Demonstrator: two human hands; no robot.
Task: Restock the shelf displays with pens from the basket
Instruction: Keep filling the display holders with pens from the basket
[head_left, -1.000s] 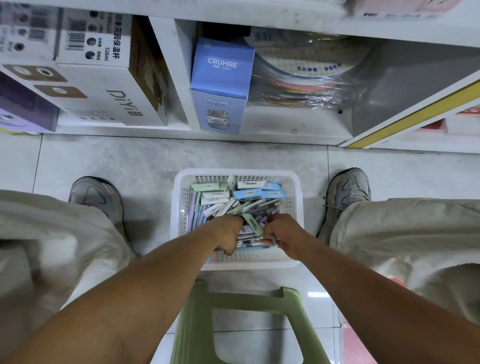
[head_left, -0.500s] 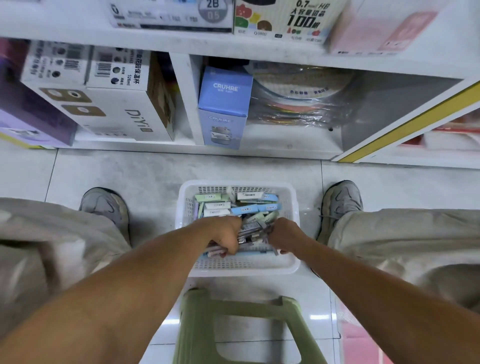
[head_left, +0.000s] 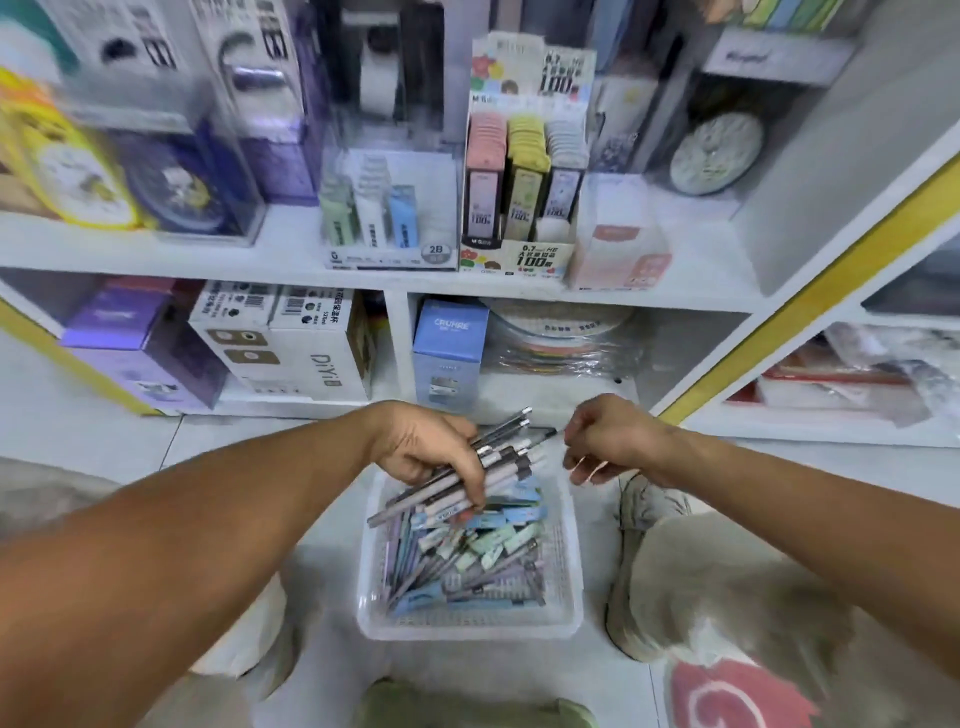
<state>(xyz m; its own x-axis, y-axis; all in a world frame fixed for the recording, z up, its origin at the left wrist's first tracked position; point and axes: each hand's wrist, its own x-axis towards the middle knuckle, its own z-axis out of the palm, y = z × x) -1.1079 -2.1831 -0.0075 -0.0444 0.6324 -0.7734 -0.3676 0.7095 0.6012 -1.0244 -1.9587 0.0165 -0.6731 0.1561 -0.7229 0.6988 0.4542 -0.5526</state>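
Note:
A white plastic basket (head_left: 570, 582) on the floor holds several pastel pens and pen packs (head_left: 467, 558). Above it my left hand (head_left: 423, 447) grips a bundle of pens (head_left: 498, 457), their tips pointing up and right. My right hand (head_left: 610, 436) is just right of the bundle and pinches the tip of one dark pen (head_left: 543, 432). On the shelf above stand a clear pen display (head_left: 387, 208) with green, white and blue packs, and a cardboard display (head_left: 524, 171) with pink, yellow and white packs.
The lower shelf holds a blue CRUHRE box (head_left: 449, 353), white DiYi boxes (head_left: 291, 343) and wrapped discs (head_left: 563, 338). A pink box (head_left: 618, 249) sits beside the cardboard display. My shoes (head_left: 644, 525) flank the basket, and a green stool (head_left: 467, 706) is beneath me.
Both hands have risen out of the basket, the left one lifting a bundle of pens. The view has tilted up and now takes in the upper shelf displays.

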